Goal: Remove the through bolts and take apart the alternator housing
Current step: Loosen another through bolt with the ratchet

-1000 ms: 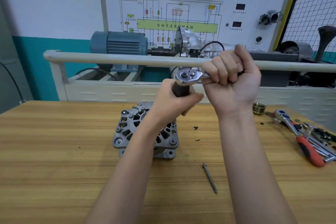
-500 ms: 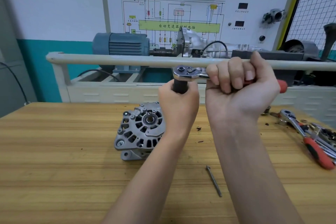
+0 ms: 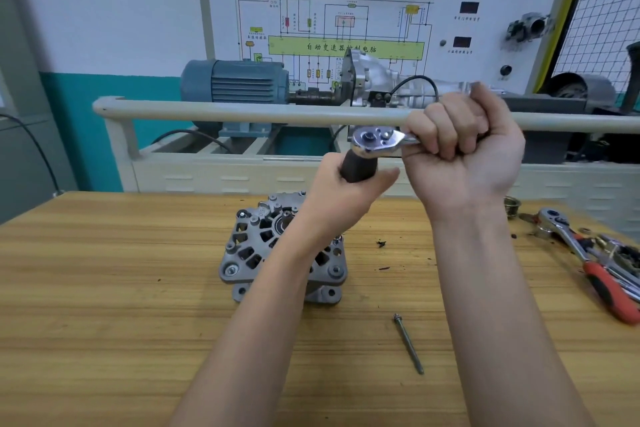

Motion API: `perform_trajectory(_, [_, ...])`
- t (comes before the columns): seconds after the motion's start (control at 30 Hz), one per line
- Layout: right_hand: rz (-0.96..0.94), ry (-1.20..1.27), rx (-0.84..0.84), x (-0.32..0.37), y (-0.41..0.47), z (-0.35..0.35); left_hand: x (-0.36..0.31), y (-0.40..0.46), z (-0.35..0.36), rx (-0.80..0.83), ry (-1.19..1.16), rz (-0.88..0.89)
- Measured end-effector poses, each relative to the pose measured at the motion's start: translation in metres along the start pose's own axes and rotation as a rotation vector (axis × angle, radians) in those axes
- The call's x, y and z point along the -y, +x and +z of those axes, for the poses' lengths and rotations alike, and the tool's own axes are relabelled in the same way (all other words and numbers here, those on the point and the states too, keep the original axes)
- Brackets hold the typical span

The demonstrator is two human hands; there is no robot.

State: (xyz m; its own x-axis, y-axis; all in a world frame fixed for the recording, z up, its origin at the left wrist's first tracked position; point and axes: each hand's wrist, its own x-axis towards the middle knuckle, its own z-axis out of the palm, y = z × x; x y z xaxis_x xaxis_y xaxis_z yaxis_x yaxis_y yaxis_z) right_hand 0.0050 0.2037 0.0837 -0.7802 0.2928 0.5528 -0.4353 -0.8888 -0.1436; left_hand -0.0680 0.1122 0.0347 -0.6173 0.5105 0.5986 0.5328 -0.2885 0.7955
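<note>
The grey aluminium alternator [image 3: 256,246] lies on the wooden table [image 3: 104,305], partly behind my left forearm. A chrome ratchet wrench [image 3: 375,139] is held in the air above it. My left hand [image 3: 343,198] grips the dark socket [image 3: 356,168] under the ratchet head. My right hand [image 3: 464,156] grips the ratchet handle, which is hidden in the fist. One long through bolt [image 3: 409,344] lies loose on the table in front of the alternator.
A second ratchet with a red handle [image 3: 585,260] and other tools lie at the table's right edge, near a small threaded ring [image 3: 512,205]. A beige rail [image 3: 242,113] and a motor training rig stand behind the table.
My right hand swung the ratchet handle out to the right, showing its red end, then back in. My left hand kept its grip on the socket. The alternator and bolt stayed put.
</note>
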Motion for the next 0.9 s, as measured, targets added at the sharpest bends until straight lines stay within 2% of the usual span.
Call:
perform_trajectory(0.13, [-0.309,-0.156,-0.103,-0.018,-0.019,0.01,0.003,0.002,0.014,-0.349,-0.034,0.017])
perform_trajectory(0.23, [-0.331,-0.202,-0.073,-0.025,-0.023,0.011,0.006,0.002,0.019,-0.447,-0.09,0.021])
perform_trajectory(0.3, [-0.244,-0.21,-0.035,-0.018,-0.017,0.01,0.007,0.004,0.011,-0.343,-0.062,0.019])
perform_trajectory(0.4, [-0.016,-0.167,0.014,-0.007,-0.005,0.007,0.005,0.003,-0.005,-0.008,0.025,0.085])
perform_trajectory(0.47, [0.135,-0.113,0.043,-0.004,0.003,0.005,0.002,-0.002,-0.01,0.128,-0.014,0.122])
perform_trajectory(0.53, [0.235,-0.073,0.049,-0.003,0.012,0.004,0.001,-0.004,-0.01,0.167,-0.057,0.105])
perform_trajectory(0.6, [0.282,-0.047,0.029,-0.003,0.018,0.007,0.001,-0.002,-0.007,0.115,-0.073,0.067])
perform_trajectory(0.67, [0.231,-0.019,-0.018,-0.002,0.018,0.008,0.001,0.0,-0.003,0.011,-0.061,0.058])
perform_trajectory(0.83, [-0.208,-0.11,-0.051,-0.011,-0.012,0.007,0.0,0.0,0.015,-0.262,-0.065,0.077])
perform_trajectory(0.9, [-0.308,-0.141,-0.055,-0.017,-0.021,0.008,0.001,0.0,0.019,-0.316,-0.063,0.083])
